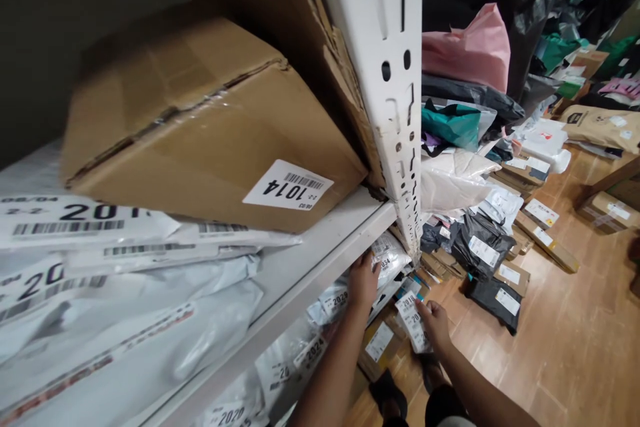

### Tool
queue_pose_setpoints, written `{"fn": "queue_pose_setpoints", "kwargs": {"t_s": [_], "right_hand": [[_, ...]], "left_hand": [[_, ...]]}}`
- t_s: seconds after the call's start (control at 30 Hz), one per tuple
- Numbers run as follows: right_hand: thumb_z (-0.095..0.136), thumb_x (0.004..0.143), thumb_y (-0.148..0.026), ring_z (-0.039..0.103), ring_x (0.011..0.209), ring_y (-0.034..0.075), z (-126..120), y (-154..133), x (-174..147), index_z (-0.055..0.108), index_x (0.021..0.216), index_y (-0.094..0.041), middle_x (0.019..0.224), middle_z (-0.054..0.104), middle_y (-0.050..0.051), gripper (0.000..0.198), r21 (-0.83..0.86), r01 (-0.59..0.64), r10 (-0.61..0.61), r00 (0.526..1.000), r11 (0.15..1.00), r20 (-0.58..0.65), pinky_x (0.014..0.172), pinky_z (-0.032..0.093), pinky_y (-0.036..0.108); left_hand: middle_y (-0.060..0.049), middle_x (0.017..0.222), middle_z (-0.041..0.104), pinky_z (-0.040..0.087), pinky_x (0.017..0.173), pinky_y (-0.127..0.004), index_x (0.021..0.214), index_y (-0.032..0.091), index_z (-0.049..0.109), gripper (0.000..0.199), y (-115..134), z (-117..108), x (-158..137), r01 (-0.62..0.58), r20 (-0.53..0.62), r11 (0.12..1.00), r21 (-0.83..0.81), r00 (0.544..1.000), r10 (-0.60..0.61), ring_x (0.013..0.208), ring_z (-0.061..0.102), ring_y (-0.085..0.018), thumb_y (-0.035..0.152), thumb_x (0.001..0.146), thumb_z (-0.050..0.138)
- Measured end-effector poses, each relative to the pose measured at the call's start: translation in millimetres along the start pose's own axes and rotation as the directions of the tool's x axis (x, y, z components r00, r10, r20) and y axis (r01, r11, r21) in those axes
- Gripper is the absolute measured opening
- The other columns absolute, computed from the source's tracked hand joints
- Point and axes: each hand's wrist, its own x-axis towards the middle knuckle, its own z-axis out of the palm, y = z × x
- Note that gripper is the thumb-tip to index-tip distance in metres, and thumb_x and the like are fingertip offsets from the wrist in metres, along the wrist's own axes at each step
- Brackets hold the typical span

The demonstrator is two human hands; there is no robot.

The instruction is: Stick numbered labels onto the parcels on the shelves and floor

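Observation:
My left hand [363, 281] reaches into the lower shelf level, its fingers bent against the edge of a white plastic parcel [393, 260] whose label ends in 034. The fingertips are partly hidden, but the hand looks closed on that edge. Beside it lies another white parcel [333, 301] marked 2029. Lower and to the right, my right hand [435, 325] pinches a strip of printed labels [413, 321], the top one reading 2018. More white parcels [287, 363], one marked 2024, lie along the same lower level.
A cardboard box [220, 147] labelled 1014 and a stack of white parcels [125, 333] occupy the upper shelf [320, 247]. A white metal post [395, 100] stands at the shelf corner. Bagged parcels [465, 113] and boxes pile up on the wooden floor [565, 340] at right.

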Motion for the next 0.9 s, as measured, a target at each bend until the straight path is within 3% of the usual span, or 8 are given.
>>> {"fn": "queue_pose_setpoints", "kwargs": {"t_s": [0.1, 0.27, 0.4, 0.47, 0.6, 0.73, 0.8, 0.9], "right_hand": [[0.07, 0.048, -0.073, 0.032, 0.039, 0.009, -21.3, 5.4, -6.1, 0.03, 0.047, -0.026, 0.04, 0.035, -0.007, 0.062, 0.002, -0.081, 0.081, 0.997, 0.997, -0.008, 0.038, 0.025, 0.024], [0.071, 0.046, -0.076, 0.034, 0.04, 0.009, -46.3, -2.0, -8.0, 0.033, 0.048, -0.024, 0.041, 0.039, -0.006, 0.064, 0.005, -0.079, 0.079, 0.997, 0.997, 0.021, 0.039, 0.025, 0.023], [0.072, 0.049, -0.076, 0.037, 0.04, 0.009, -58.6, -21.8, -21.2, 0.04, 0.049, -0.022, 0.043, 0.044, -0.005, 0.063, 0.006, -0.054, 0.053, 0.988, 0.998, 0.144, 0.04, 0.028, 0.023], [0.071, 0.056, -0.074, 0.042, 0.043, 0.011, -61.7, -29.1, -37.6, 0.048, 0.053, -0.02, 0.047, 0.051, -0.002, 0.058, 0.023, -0.033, 0.026, 0.966, 0.999, 0.259, 0.042, 0.032, 0.024], [0.069, 0.07, -0.064, 0.051, 0.053, 0.013, -60.5, -25.3, -82.9, 0.062, 0.065, -0.019, 0.06, 0.061, 0.001, 0.046, 0.049, 0.071, -0.085, 0.897, 0.996, 0.434, 0.053, 0.041, 0.025], [0.062, 0.081, -0.056, 0.053, 0.057, 0.014, -53.4, -8.9, -125.9, 0.067, 0.068, -0.019, 0.061, 0.061, 0.001, 0.04, -0.041, 0.232, -0.172, 0.818, 0.972, 0.548, 0.058, 0.041, 0.025], [0.064, 0.081, -0.055, 0.056, 0.062, 0.015, -50.1, -7.2, -144.0, 0.07, 0.073, -0.02, 0.066, 0.065, 0.003, 0.036, -0.066, 0.303, -0.2, 0.764, 0.951, 0.614, 0.061, 0.043, 0.025], [0.071, 0.075, -0.052, 0.06, 0.076, 0.018, -47.1, -15.9, -170.0, 0.072, 0.095, -0.023, 0.085, 0.069, 0.005, 0.035, -0.022, 0.414, -0.277, 0.646, 0.91, 0.711, 0.068, 0.045, 0.026]], "left_hand": [[-0.022, 0.12, 0.064, 0.05, 0.095, -0.044, 0.122, 0.01, 0.059, 0.037, 6.0, -4.1, -6.9, -0.007, -0.069, 0.998, 0.06, 0.998, 0.011, 0.112, 0.06, -0.033, 0.014, 0.086, 0.054], [-0.008, 0.126, 0.067, 0.028, 0.114, -0.061, 0.104, 0.025, 0.072, 0.044, 21.7, -20.6, -31.4, -0.319, 0.174, 0.947, 0.038, 0.936, 0.308, 0.128, 0.051, -0.032, -0.002, 0.08, 0.047], [-0.01, 0.113, 0.073, 0.018, 0.113, -0.071, 0.089, 0.023, 0.075, 0.037, 34.6, -40.6, -73.9, -0.166, 0.136, 0.986, -0.005, 0.977, 0.165, 0.122, 0.055, -0.035, -0.001, 0.077, 0.049], [-0.008, 0.105, 0.075, 0.032, 0.112, -0.061, 0.095, 0.023, 0.074, 0.035, 39.8, -48.6, -106.5, -0.092, 0.148, 0.97, -0.224, 0.981, 0.127, 0.11, 0.062, -0.029, 0.007, 0.082, 0.046], [-0.009, 0.127, 0.067, 0.052, 0.098, -0.039, 0.124, 0.025, 0.062, 0.04, 43.5, -52.2, -183.5, 0.262, 0.367, 0.629, -0.732, 0.93, 0.039, 0.116, 0.062, -0.025, 0.038, 0.089, 0.049], [-0.01, 0.101, 0.076, 0.059, 0.078, -0.035, 0.101, 0.021, 0.07, 0.049, 35.2, -49.8, -245.5, 0.512, 0.409, 0.325, -0.796, 0.849, -0.336, 0.091, 0.071, -0.027, 0.059, 0.071, 0.065], [-0.007, 0.079, 0.077, 0.059, 0.069, -0.033, 0.083, 0.021, 0.072, 0.046, 28.7, -53.8, -269.4, 0.535, 0.363, 0.31, -0.786, 0.806, -0.468, 0.077, 0.071, -0.027, 0.063, 0.066, 0.067], [-0.004, 0.066, 0.073, 0.056, 0.064, -0.03, 0.069, 0.023, 0.072, 0.04, 21.1, -66.9, -305.3, 0.467, 0.281, 0.475, -0.746, 0.867, -0.412, 0.067, 0.069, -0.024, 0.063, 0.067, 0.064]]}}
